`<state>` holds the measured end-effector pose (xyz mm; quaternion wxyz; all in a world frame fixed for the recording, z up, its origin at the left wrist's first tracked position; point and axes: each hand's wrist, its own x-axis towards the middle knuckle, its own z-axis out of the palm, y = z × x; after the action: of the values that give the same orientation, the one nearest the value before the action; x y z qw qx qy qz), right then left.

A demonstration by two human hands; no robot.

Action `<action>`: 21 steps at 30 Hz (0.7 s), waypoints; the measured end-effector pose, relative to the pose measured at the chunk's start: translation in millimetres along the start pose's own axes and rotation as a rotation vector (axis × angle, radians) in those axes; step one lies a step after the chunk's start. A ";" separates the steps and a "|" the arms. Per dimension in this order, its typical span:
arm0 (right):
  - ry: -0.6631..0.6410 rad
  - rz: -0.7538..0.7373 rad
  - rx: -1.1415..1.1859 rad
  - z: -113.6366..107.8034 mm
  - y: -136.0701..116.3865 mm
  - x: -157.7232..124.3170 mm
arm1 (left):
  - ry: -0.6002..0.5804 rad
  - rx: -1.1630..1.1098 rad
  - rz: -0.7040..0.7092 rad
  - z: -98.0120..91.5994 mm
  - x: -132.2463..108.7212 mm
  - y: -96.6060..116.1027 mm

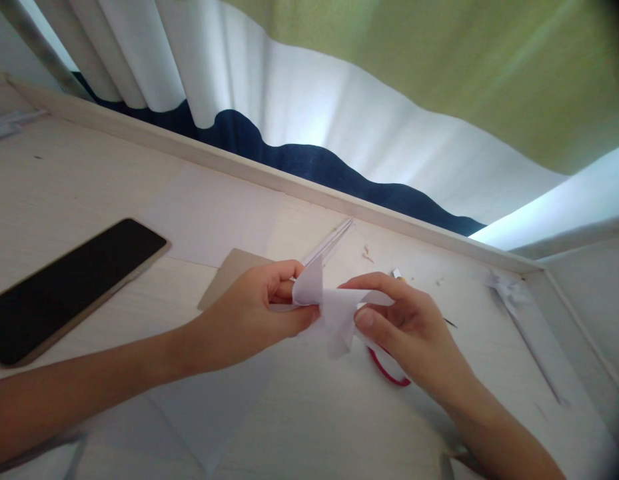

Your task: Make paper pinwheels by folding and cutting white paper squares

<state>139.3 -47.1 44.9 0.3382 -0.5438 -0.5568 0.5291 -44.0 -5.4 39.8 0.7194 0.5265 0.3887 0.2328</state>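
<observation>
Between my two hands is a small folded white paper [338, 312], with flaps sticking up and down. My left hand [269, 300] pinches its left side, thumb in front and fingers curled behind. On the right side, my right hand [396, 313] grips the paper between thumb and fingers. The paper is held above the white tabletop. Below my right hand shows a red loop [389, 370], which looks like a scissors handle; the rest of it is hidden. Behind my left hand lies a beige flat card-like piece [234, 270], partly covered.
A black-screened phone [74, 287] lies at left. White paper sheets [214, 213] rest at the back and near the front [209, 407]. A thin rolled or folded paper [334, 240] lies behind my hands. A paper stick [529, 340] is at right. A raised rim [289, 187] borders the curtain.
</observation>
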 end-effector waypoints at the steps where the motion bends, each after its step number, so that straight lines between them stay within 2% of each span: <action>1: -0.011 0.016 0.021 -0.5 -0.2 0.6 | -0.010 -0.005 -0.005 -0.6 -0.1 0.1; 6: -0.069 0.060 0.072 -5.1 -0.1 1.5 | -0.054 -0.035 -0.047 -2.8 -0.3 -0.3; 13: -0.055 0.067 0.117 0.1 5.0 1.6 | -0.090 -0.001 -0.040 -3.2 -0.2 -0.8; 17: -0.065 0.061 0.067 0.1 7.9 2.0 | -0.120 0.019 -0.029 -4.8 2.7 -6.5; 21: -0.109 0.020 -0.082 -3.8 12.0 0.6 | -0.110 0.051 -0.029 -6.6 4.5 -11.7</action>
<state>145.8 -47.5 34.1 0.2794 -0.5331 -0.5901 0.5381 -47.6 -2.2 26.4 0.7294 0.5509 0.3618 0.1832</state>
